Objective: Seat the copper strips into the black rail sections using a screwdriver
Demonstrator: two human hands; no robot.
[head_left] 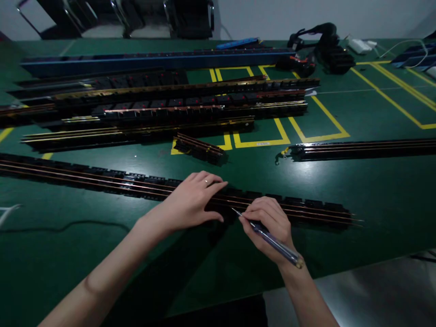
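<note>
A long black strip (112, 179) with copper-coloured metal bars along its length lies across the green table in front of me. My left hand (194, 197) rests over the strip near its middle, thumb and fingers apart. It wears a ring. My right hand (269, 225) grips a slim pen-like tool (275, 245) with a clear barrel and a thin metal tip. That tip points at the near side of the strip, between the hands; whether it touches cannot be made out. Whether the tool is a pen or a small screwdriver is unclear.
Several similar black strips (170, 109) lie behind, near a short piece (199, 149). Another strip (368, 149) is at right. Farther back are a long blue rail (153, 62) and a dark device (335, 56). A cable (75, 222) lies at left on the table (163, 272).
</note>
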